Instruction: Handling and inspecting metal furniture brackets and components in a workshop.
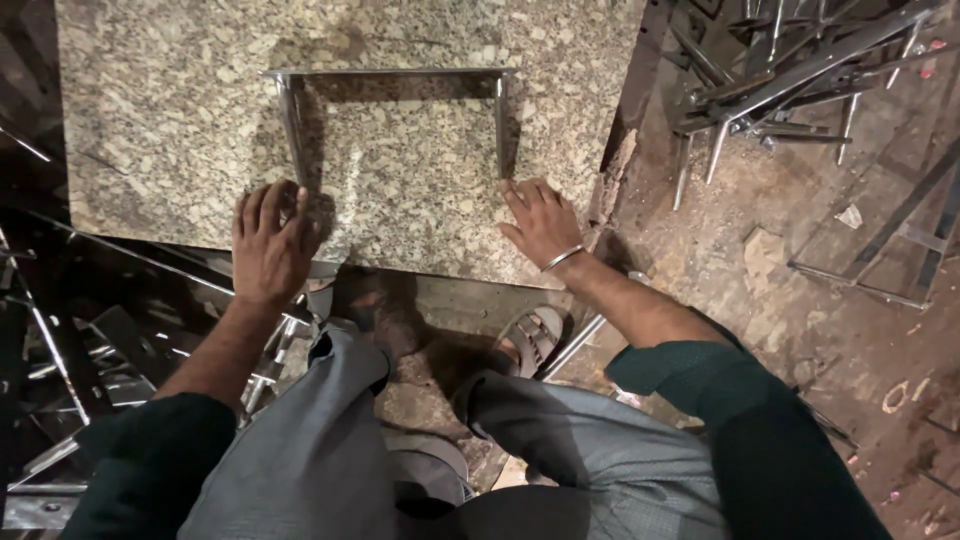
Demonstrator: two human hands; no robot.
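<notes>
Head view: a speckled granite slab is seen lying flat, filling the far and left-centre part of the scene. A three-sided metal frame made of thin shiny bar is set on the slab, its closed side far, its two legs running toward the near edge w/ the open side facing the person.

The left hand is laid on the slab at the near end of the frame's left leg, fingers bent and bunched over the bar end; whether the bar is actually gripped can't be told. The right hand is pressed flat and open on the slab just beside the near end of the right leg, fingers together, pointing far. A metal bangle is worn at that wrist.

Near the slab's edge, a sandalled foot is seen on the dirt floor, between grey trouser legs. A pile of metal bars is stacked far right, well apart from the hands. More shiny metal strips are scattered at left, below the slab.
</notes>
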